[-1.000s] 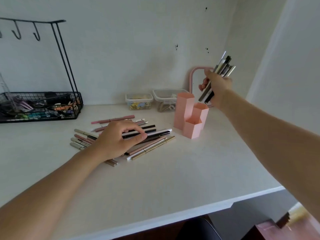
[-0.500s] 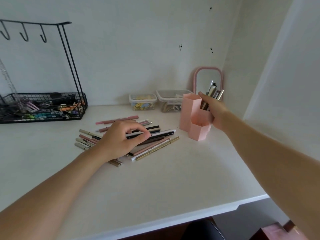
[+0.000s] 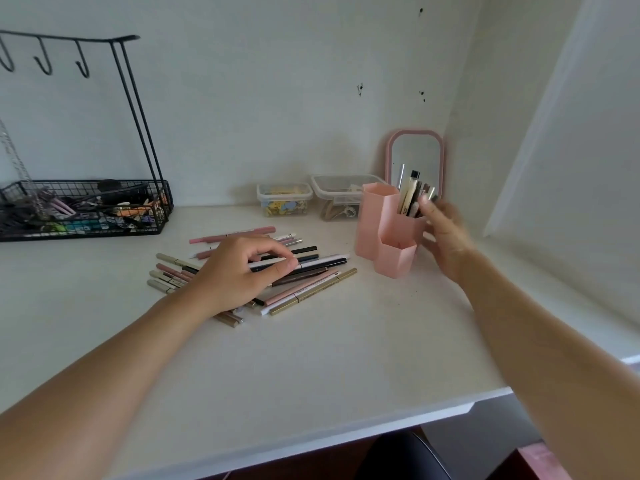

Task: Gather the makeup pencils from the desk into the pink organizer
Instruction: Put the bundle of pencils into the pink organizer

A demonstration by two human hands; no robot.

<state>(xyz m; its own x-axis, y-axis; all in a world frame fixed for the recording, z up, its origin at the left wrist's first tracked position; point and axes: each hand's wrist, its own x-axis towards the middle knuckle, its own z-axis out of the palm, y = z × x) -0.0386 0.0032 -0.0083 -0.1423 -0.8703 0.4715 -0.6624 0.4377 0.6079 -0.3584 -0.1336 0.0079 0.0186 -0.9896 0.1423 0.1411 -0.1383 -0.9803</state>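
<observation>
Head view: pencils (image 3: 304, 268) lie fanned on the desk (image 3: 311, 358), long axes running left-right, just left of the organizer (image 3: 388, 233); left hand (image 3: 239, 275) rests curled on them, pinching one, while right hand (image 3: 443, 233), fingers loose, touches pencils standing in the organizer's rear cup

Two bare forearms and hands, head-camera view.

Left hand (image 3: 239, 275) and right hand (image 3: 445, 239): both uncovered, with no sleeve, cuff, glove or band showing anywhere along either forearm, from wrist to the frame edge. No ring, watch or bracelet visible on either side. Left-hand nails look short and unpainted where the thumb and forefinger show. Right hand slightly motion-blurred; nail detail there not readable. Forearms look broad near the bottom edge of the wide-angle picture, narrowing toward the wrists. Nothing else of the person is in view.
</observation>
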